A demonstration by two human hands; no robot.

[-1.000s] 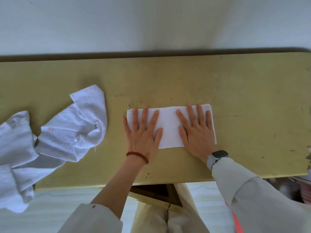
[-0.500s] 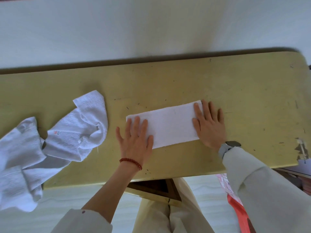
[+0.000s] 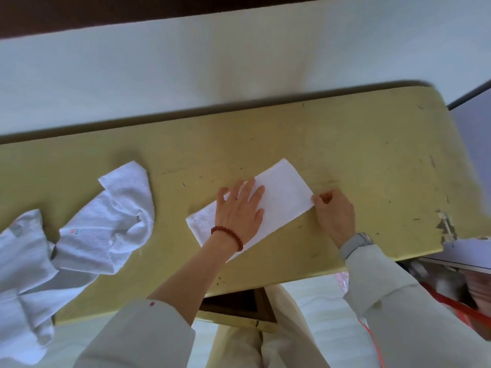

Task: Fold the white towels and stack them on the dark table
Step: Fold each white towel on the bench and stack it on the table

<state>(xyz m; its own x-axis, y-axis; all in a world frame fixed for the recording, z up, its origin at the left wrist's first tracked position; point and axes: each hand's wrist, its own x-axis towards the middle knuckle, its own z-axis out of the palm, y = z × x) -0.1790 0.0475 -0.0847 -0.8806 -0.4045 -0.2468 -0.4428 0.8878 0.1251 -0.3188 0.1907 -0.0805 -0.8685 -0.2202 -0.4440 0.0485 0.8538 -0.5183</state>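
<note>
Left fingers [image 3: 245, 192] press flat on the folded towel [image 3: 284, 192]; right hand [image 3: 333, 213] pinches its end. Best fold that end over squarely on the surface [image 3: 358, 144].

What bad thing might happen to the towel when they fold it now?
The folded towel lies slanted on the yellow table, so the next fold may come out crooked. The right hand pinches only one corner, which might slip or pull the layers apart. The left hand presses flat on the middle; if it lifts early, the towel may slide. The unfolded towels hang off the table's edge and might fall.
</note>
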